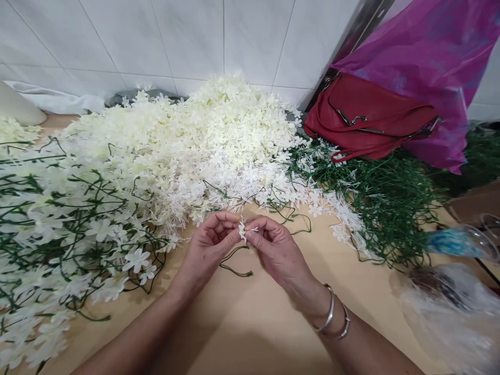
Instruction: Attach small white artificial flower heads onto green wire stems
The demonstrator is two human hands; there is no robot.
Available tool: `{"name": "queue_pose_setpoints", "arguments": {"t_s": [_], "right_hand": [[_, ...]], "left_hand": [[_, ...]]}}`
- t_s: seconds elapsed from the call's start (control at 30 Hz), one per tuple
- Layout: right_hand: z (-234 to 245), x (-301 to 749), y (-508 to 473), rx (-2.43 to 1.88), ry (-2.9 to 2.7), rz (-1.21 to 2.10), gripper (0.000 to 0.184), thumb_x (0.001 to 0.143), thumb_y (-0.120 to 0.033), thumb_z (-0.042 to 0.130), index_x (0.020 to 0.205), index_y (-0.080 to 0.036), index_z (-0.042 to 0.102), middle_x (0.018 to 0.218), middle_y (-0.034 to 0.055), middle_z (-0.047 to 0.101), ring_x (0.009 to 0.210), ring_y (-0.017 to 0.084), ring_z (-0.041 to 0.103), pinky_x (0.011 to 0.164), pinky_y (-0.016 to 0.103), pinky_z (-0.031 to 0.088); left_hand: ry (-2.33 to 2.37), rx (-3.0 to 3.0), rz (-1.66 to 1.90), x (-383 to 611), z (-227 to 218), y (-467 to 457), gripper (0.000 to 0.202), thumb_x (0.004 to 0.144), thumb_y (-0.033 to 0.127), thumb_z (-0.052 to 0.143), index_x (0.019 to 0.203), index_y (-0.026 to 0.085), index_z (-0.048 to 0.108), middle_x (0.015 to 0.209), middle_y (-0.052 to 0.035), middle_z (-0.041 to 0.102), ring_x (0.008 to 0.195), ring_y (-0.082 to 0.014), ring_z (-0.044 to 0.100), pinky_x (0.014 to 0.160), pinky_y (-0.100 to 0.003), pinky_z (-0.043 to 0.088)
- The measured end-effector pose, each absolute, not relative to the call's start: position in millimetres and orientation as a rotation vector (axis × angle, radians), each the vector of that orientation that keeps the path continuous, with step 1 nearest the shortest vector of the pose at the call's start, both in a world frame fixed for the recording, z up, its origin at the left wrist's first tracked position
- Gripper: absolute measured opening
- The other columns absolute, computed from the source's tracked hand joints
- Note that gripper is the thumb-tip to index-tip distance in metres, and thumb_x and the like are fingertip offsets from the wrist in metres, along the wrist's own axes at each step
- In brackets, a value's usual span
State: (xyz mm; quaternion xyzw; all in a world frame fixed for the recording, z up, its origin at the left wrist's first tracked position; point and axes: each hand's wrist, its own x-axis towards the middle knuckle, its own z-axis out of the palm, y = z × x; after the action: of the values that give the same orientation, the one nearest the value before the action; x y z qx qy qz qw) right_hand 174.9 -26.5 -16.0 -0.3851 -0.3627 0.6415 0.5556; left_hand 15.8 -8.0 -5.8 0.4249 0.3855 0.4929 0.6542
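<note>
Between my two hands, over the front of the table, is a small white artificial flower (242, 230). My left hand (211, 242) pinches it from the left with thumb and index finger. From the other side, my right hand (275, 247) also pinches it, and a thin white piece sticks out by those fingertips. Just below the hands lies a loose green stem (236, 272) on the table. Beyond my fingers spreads a big heap of loose white blossoms (234, 125). White flowers on green stems (97, 229) are piled at the left.
A tangle of green stems (390, 208) lies at the right, with a red handbag (371, 114) behind it and a purple plastic bag (422, 62) beside that. Nearer are a clear plastic cup (463, 242) and a clear plastic bag (453, 317). A tiled wall (253, 41) closes off the back.
</note>
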Motion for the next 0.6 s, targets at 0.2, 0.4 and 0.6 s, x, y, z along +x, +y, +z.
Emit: {"name": "queue_pose_setpoints", "arguments": {"t_s": [0.2, 0.4, 0.6], "right_hand": [[-7.8, 179.2, -28.4, -1.132, -1.175, 1.075, 0.007, 0.085, -0.029, 0.081, 0.082, -0.026, 0.076, 0.088, 0.0023, 0.067, 0.082, 0.019, 0.059, 0.079, 0.033, 0.049], [-13.5, 178.6, -26.9, -1.114, -1.168, 1.127, 0.007, 0.087, -0.029, 0.079, 0.083, -0.025, 0.075, 0.09, 0.0026, 0.068, 0.084, 0.019, 0.061, 0.078, 0.033, 0.049], [-9.1, 176.7, -33.0, -1.148, -1.245, 0.956, 0.008, 0.091, -0.024, 0.077, 0.084, -0.027, 0.075, 0.092, 0.0027, 0.067, 0.093, 0.02, 0.063, 0.087, 0.034, 0.049]], "left_hand": [[0.899, 1.097, 1.17, 16.9, -6.3, -12.6, 0.022, 0.084, 0.036, 0.086, 0.089, 0.018, 0.076, 0.081, -0.0011, 0.073, 0.075, -0.0111, 0.067, 0.073, -0.02, 0.056], [0.924, 1.073, 1.137, 12.7, -10.9, -14.5, 0.021, 0.083, 0.036, 0.087, 0.097, 0.021, 0.084, 0.093, -0.0043, 0.082, 0.086, -0.0168, 0.074, 0.083, -0.027, 0.061], [0.897, 0.995, 1.046, 11.7, -9.5, -13.0, 0.025, 0.081, 0.04, 0.089, 0.097, 0.021, 0.086, 0.093, -0.0047, 0.083, 0.085, -0.0186, 0.075, 0.085, -0.031, 0.063]]}}
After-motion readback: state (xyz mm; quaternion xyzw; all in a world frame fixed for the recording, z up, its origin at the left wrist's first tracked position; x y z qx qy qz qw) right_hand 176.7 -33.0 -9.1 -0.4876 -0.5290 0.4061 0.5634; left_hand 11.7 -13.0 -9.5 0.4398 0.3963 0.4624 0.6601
